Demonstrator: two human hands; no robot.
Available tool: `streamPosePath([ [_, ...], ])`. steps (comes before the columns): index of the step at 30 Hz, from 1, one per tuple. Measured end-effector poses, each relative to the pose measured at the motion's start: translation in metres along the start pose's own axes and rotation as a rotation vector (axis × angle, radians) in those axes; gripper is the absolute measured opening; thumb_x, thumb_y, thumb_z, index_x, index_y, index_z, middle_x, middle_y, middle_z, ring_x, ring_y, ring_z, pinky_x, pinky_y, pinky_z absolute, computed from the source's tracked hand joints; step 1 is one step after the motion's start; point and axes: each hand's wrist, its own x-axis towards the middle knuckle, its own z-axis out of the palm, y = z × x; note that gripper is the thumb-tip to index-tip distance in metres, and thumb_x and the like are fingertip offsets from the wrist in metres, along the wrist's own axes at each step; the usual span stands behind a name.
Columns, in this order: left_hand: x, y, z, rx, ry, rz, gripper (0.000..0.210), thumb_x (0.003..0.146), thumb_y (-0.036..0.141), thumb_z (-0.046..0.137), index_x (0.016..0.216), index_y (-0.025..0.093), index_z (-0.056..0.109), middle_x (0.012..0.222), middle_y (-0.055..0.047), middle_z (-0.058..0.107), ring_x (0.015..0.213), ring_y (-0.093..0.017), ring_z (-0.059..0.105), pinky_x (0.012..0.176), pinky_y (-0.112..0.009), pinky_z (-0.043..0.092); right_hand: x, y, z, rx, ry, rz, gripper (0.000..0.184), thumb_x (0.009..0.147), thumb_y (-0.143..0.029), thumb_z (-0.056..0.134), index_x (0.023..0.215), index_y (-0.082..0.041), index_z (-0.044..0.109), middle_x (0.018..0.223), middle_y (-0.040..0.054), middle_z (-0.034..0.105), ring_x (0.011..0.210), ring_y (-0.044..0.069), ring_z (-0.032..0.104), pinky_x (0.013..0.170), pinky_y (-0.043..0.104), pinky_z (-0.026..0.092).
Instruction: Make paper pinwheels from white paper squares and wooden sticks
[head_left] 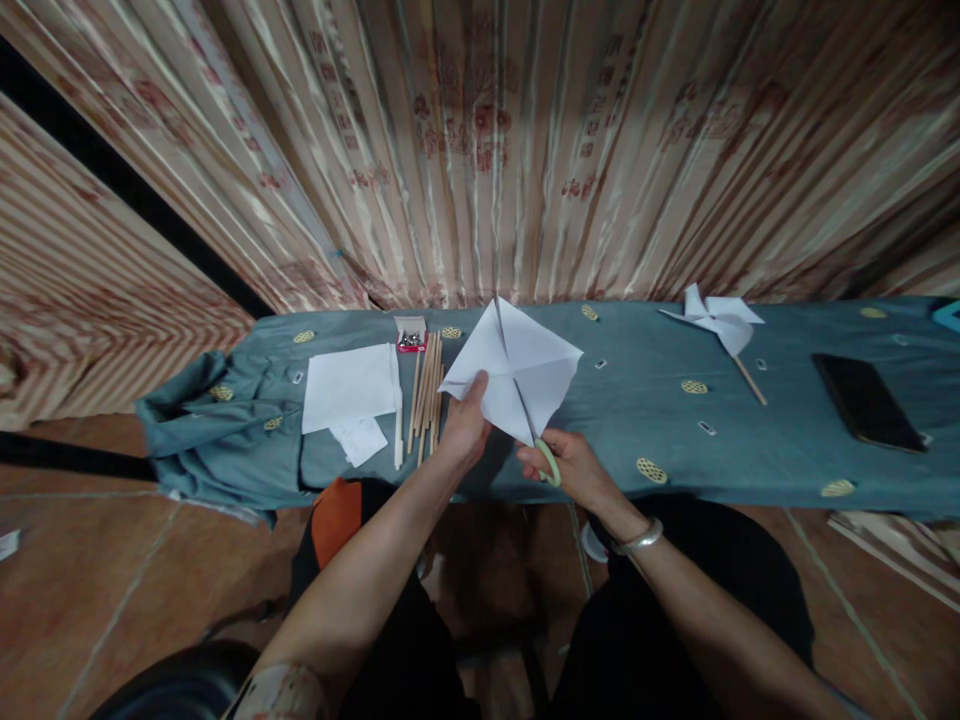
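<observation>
My left hand (466, 428) pinches a white square sheet of paper (544, 358) near its left corner, thumb on top. The sheet is held up as a diamond above the cloth, with a slit running down from its top corner and crease lines across it. My right hand (574, 465) grips scissors (550, 462) with pale green handles. Their blades lie along the paper's lower corner, pointing toward its middle. A silver bracelet (639, 538) circles my right wrist.
Left of the paper lie wooden sticks (427, 390), a white pen (399, 440), white sheets (349, 388), a small scrap (360, 440) and a red box of pins (411, 338). To the right are a paper pinwheel (720, 322) and a dark phone (868, 402). A patterned curtain (480, 150) hangs behind.
</observation>
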Motion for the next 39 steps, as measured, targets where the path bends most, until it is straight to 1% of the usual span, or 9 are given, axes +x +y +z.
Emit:
streamPosePath([
  [8,0.003,-0.002,-0.002,0.0,-0.025,0.04,0.032,0.083,0.023,0.069,0.112,0.013,0.061,0.106,-0.011,0.072,0.095,-0.021,0.069,0.089,-0.033,0.053,0.001,-0.001,0.003,0.013,0.017,-0.004,0.045,0.058,-0.058,0.08,0.068,-0.016,0.065,0.05,-0.0019,0.059,0.046,0.009,0.052,0.046,0.022,0.04],
  [12,0.006,-0.002,-0.002,-0.018,-0.043,0.054,0.032,0.083,0.022,0.068,0.113,0.013,0.061,0.105,-0.011,0.073,0.096,-0.021,0.07,0.091,-0.034,0.053,0.0,-0.001,0.003,0.023,-0.001,0.021,0.046,0.056,-0.057,0.081,0.072,-0.017,0.065,0.052,-0.0019,0.061,0.047,0.011,0.054,0.047,0.023,0.041],
  [18,0.007,0.01,0.0,-0.037,-0.028,0.095,0.029,0.087,0.015,0.061,0.116,0.017,0.061,0.098,-0.007,0.075,0.093,-0.019,0.071,0.089,-0.031,0.054,-0.005,-0.005,0.0,-0.018,-0.089,0.009,0.046,0.067,-0.062,0.072,0.08,-0.018,0.066,0.06,-0.0009,0.063,0.053,0.01,0.055,0.05,0.022,0.042],
  [22,0.007,0.02,-0.001,-0.026,-0.03,0.122,0.03,0.087,0.015,0.061,0.117,0.019,0.061,0.102,-0.006,0.074,0.092,-0.018,0.072,0.087,-0.031,0.055,-0.009,-0.011,-0.011,-0.069,-0.199,0.051,0.046,0.068,-0.06,0.074,0.08,-0.017,0.065,0.062,-0.0012,0.063,0.054,0.009,0.055,0.052,0.021,0.041],
  [25,0.01,0.027,-0.003,-0.026,-0.015,0.121,0.028,0.09,0.013,0.054,0.117,0.018,0.06,0.1,-0.006,0.074,0.093,-0.017,0.071,0.086,-0.031,0.055,-0.011,-0.016,-0.027,-0.122,-0.296,0.115,0.047,0.068,-0.06,0.075,0.082,-0.016,0.065,0.063,-0.0002,0.064,0.055,0.01,0.056,0.053,0.022,0.042],
  [27,0.012,0.03,-0.005,-0.021,-0.008,0.112,0.029,0.09,0.013,0.054,0.118,0.018,0.059,0.098,-0.005,0.075,0.093,-0.017,0.071,0.086,-0.03,0.055,-0.011,-0.017,-0.039,-0.157,-0.31,0.149,0.049,0.067,-0.061,0.075,0.08,-0.015,0.065,0.062,0.0004,0.064,0.055,0.01,0.056,0.053,0.022,0.042],
  [32,0.014,0.031,-0.009,-0.002,-0.016,0.117,0.029,0.087,0.011,0.056,0.115,0.017,0.061,0.101,-0.005,0.074,0.094,-0.018,0.071,0.09,-0.031,0.054,-0.006,-0.019,-0.07,-0.147,-0.166,0.154,0.053,0.062,-0.065,0.076,0.078,-0.015,0.066,0.06,0.001,0.065,0.051,0.01,0.053,0.049,0.023,0.039],
  [37,0.013,0.017,-0.022,0.105,-0.083,0.073,0.032,0.077,0.016,0.069,0.109,0.016,0.064,0.102,-0.007,0.074,0.098,-0.022,0.07,0.092,-0.035,0.053,0.001,-0.022,-0.085,-0.046,0.186,-0.007,0.057,0.057,-0.066,0.077,0.083,-0.017,0.067,0.066,0.0025,0.067,0.056,0.011,0.057,0.052,0.023,0.042],
  [39,0.01,0.009,-0.031,0.166,-0.128,0.048,0.035,0.071,0.019,0.075,0.105,0.015,0.065,0.105,-0.01,0.074,0.1,-0.025,0.069,0.094,-0.038,0.051,0.004,-0.024,-0.085,-0.009,0.277,-0.052,0.056,0.056,-0.064,0.078,0.085,-0.018,0.067,0.07,0.0031,0.069,0.06,0.013,0.058,0.053,0.024,0.043],
])
